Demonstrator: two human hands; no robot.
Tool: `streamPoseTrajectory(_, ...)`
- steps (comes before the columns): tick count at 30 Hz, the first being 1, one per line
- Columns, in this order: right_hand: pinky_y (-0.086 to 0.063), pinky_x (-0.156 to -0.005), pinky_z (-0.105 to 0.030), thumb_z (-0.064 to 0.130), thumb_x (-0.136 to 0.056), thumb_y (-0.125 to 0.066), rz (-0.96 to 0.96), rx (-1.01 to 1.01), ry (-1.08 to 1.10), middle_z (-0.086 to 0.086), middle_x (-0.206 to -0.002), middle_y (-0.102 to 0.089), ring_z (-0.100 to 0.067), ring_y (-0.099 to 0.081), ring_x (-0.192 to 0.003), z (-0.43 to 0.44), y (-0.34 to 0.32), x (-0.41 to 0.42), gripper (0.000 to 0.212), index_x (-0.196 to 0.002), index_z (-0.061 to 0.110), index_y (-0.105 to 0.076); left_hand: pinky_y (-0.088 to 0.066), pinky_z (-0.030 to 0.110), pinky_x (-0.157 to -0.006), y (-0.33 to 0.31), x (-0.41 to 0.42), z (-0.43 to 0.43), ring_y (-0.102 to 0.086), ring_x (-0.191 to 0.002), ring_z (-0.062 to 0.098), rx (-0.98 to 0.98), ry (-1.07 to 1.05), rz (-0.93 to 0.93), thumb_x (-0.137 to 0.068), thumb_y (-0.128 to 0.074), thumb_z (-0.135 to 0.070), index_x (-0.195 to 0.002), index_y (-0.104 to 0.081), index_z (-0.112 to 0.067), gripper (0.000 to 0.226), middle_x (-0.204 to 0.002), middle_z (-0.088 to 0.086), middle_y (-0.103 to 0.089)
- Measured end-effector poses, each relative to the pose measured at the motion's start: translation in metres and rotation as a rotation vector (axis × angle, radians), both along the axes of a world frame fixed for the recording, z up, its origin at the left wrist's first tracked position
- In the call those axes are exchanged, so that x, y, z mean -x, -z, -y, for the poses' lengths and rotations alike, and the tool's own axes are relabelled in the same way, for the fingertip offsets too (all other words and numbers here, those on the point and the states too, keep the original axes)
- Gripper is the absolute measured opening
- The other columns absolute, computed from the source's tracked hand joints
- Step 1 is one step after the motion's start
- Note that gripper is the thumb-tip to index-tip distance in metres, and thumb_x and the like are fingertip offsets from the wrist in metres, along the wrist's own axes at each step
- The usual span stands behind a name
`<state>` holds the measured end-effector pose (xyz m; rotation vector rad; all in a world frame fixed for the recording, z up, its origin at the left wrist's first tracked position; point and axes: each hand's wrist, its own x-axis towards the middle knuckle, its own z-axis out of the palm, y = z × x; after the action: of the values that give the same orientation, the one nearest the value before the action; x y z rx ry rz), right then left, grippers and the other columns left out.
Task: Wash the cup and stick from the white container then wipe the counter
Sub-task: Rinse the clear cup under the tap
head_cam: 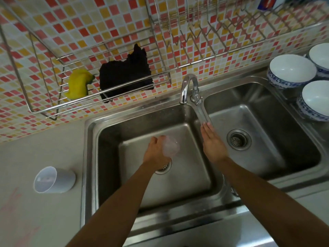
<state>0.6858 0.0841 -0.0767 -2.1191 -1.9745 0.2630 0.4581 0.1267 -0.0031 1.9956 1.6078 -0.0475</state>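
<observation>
Your left hand [156, 152] grips the clear cup [171, 146] mid-basin; your flat, empty right hand [212, 142] touches the tap lever [202, 112], nearer the sink's [92, 157] back edge.

Both forearms bare, no sleeves; left hand [155, 151], right hand [213, 145] ungloved.

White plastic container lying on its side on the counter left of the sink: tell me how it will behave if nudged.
The white plastic container lies on its side with a round body, so it would probably roll in a curve. It looks thin-walled and nearly empty, so likely light. The pale counter looks smooth, so it may slide easily.
</observation>
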Motion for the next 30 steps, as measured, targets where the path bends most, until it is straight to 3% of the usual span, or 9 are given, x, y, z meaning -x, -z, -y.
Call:
streamPoseTrajectory(3,-0.034,-0.109,-0.05,0.005,-0.081,-0.026,0.03,0.005,0.004,-0.025,-0.14,-0.048,-0.036,-0.044,-0.132,0.0,0.001,0.002,0.059,-0.135,-0.008,-0.045,-0.045,0.041,-0.095,0.004,0.005,-0.003,-0.041,-0.122,0.03,0.019,0.047,-0.107,-0.068,-0.081,-0.025,-0.138,-0.033,-0.021,0.084,-0.13,0.01,-0.035)
streamPoseTrajectory(7,-0.026,-0.112,-0.048,0.007,-0.082,-0.024,0.019,-0.016,0.012,-0.024,-0.141,-0.047,-0.034,-0.045,-0.132,0.002,0.0,0.003,0.059,-0.136,-0.007,-0.045,-0.047,0.043,-0.092,0.007,0.009,-0.003,-0.037,-0.123,0.029,-0.007,0.077,-0.201,-0.068,-0.082,-0.033,-0.138,-0.035,-0.023,0.085,-0.13,0.01,-0.034)
streamPoseTrajectory(17,-0.03,-0.111,-0.049,0.005,-0.081,-0.025,-0.007,-0.012,0.009,-0.026,-0.14,-0.047,-0.036,-0.046,-0.131,0.002,-0.002,0.003,0.059,-0.135,-0.008,-0.045,-0.043,0.035,-0.098,0.009,0.014,-0.003,-0.038,-0.121,0.026,-0.161,0.31,-0.547,-0.07,-0.08,-0.032,-0.14,-0.03,-0.022,0.088,-0.133,0.011,-0.034)
streamPoseTrajectory(25,-0.022,-0.113,-0.047,0.007,-0.08,-0.021,0.017,-0.014,-0.016,-0.025,-0.144,-0.042,-0.035,-0.039,-0.135,0.002,0.003,0.0,0.063,-0.139,-0.007,-0.04,-0.037,0.034,-0.099,0.003,0.012,-0.001,-0.039,-0.12,0.026,-0.301,0.428,-0.762,-0.08,-0.069,-0.025,-0.137,-0.037,-0.02,0.065,-0.134,0.01,-0.036)
streamPoseTrajectory(30,-0.009,-0.118,-0.039,-0.01,-0.082,-0.045,-0.015,-0.008,0.008,-0.021,-0.154,-0.027,-0.032,-0.022,-0.144,0.001,0.0,0.002,0.066,-0.146,-0.004,-0.027,-0.035,0.036,-0.101,-0.001,0.023,0.006,-0.038,-0.121,0.028,-0.35,0.399,-0.724,-0.075,-0.071,-0.02,-0.137,-0.031,-0.02,0.074,-0.134,0.011,-0.035)
